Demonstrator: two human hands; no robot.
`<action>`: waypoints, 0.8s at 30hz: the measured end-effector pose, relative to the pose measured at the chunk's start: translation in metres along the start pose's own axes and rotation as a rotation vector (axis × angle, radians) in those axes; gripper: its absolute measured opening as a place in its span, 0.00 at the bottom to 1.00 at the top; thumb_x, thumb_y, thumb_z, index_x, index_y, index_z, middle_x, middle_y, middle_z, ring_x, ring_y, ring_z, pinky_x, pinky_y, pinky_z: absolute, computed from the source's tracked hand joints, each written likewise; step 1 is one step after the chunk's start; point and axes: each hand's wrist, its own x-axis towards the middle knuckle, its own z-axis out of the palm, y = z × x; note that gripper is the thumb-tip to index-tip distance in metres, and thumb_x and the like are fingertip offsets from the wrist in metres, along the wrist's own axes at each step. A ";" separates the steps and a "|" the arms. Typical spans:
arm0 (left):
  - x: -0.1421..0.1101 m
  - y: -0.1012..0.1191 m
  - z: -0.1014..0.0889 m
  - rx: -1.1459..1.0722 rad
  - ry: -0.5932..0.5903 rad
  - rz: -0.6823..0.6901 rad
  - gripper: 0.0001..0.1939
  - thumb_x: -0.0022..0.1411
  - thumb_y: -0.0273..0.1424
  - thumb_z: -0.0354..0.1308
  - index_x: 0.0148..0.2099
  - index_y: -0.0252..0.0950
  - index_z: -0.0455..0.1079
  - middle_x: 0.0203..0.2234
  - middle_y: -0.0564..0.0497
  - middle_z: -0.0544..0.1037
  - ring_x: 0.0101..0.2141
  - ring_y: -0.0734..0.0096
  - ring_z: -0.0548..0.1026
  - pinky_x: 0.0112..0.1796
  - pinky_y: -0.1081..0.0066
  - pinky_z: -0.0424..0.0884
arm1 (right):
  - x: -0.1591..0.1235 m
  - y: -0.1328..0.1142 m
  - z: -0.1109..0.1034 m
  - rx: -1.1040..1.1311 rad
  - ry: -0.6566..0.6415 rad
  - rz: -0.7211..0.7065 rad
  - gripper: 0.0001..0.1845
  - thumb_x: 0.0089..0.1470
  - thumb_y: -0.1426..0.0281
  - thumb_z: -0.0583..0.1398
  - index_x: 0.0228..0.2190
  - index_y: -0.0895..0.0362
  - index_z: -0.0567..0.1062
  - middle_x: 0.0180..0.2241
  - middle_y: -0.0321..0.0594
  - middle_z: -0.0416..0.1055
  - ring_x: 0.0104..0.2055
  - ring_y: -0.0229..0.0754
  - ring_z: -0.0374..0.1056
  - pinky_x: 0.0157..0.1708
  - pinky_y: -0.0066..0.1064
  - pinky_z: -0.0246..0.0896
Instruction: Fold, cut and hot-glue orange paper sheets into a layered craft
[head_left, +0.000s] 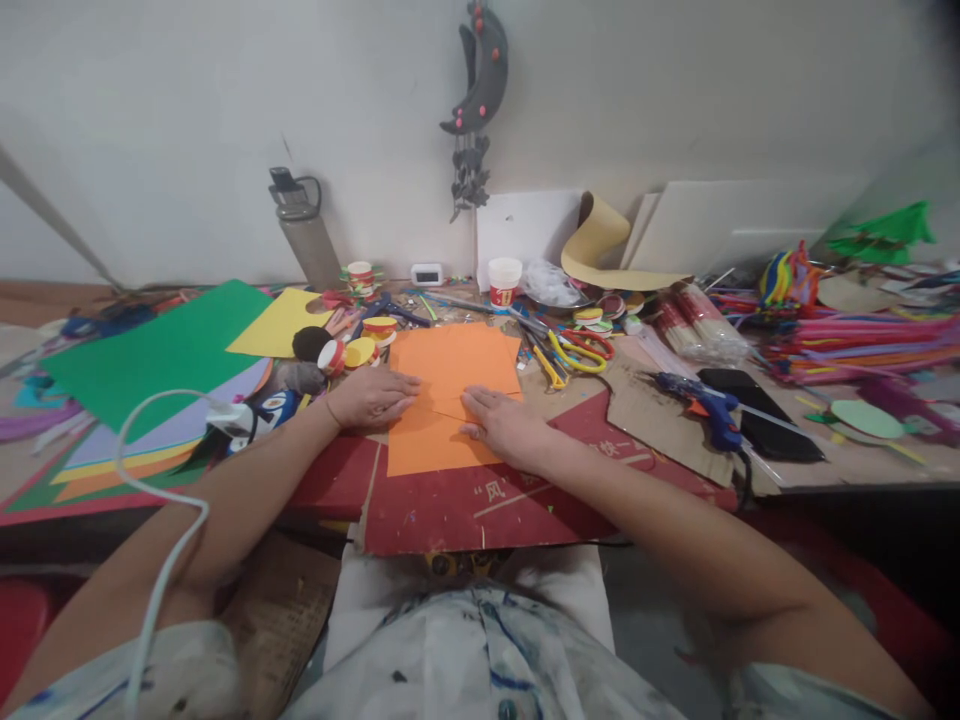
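Observation:
Two overlapping pieces of orange paper (457, 355) lie on a red cardboard sheet (510, 510) in front of me; the upper piece sits slightly turned over the lower one. My left hand (375, 397) rests at their left edge, fingers stretched out and touching the paper. Across the right part, my right hand (501, 425) lies with its fingers extended, pressing near the lower edge of the upper piece. Neither hand grips anything. Just beyond the paper to the right are yellow-handled scissors (577, 352).
Green card (165, 345) and yellow paper (277, 325) lie left. A paper cup (505, 283) and a grey bottle (306, 235) stand at the back. A blue glue gun (712, 410), a black phone (761, 415) and pipe cleaners (862, 345) lie right. A white cable (161, 560) crosses my left arm.

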 end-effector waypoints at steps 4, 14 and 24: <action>-0.005 -0.002 -0.001 0.026 0.002 -0.061 0.14 0.73 0.32 0.54 0.38 0.38 0.80 0.36 0.44 0.88 0.40 0.63 0.88 0.42 0.69 0.85 | 0.000 0.000 -0.002 0.009 0.006 0.004 0.30 0.74 0.59 0.55 0.65 0.68 0.69 0.69 0.62 0.65 0.73 0.56 0.60 0.72 0.47 0.56; 0.019 -0.001 -0.001 0.016 0.004 -0.330 0.21 0.77 0.37 0.49 0.39 0.37 0.81 0.42 0.42 0.88 0.48 0.59 0.86 0.48 0.61 0.83 | 0.002 -0.002 -0.002 -0.013 -0.003 0.013 0.32 0.74 0.58 0.54 0.67 0.70 0.68 0.70 0.61 0.63 0.74 0.55 0.59 0.73 0.43 0.54; 0.046 0.015 0.019 -0.144 -0.784 -0.667 0.40 0.79 0.48 0.37 0.82 0.29 0.39 0.79 0.37 0.36 0.78 0.56 0.36 0.75 0.51 0.42 | -0.001 -0.001 -0.003 0.017 0.001 0.004 0.28 0.73 0.63 0.56 0.65 0.69 0.70 0.70 0.64 0.63 0.75 0.54 0.58 0.73 0.46 0.55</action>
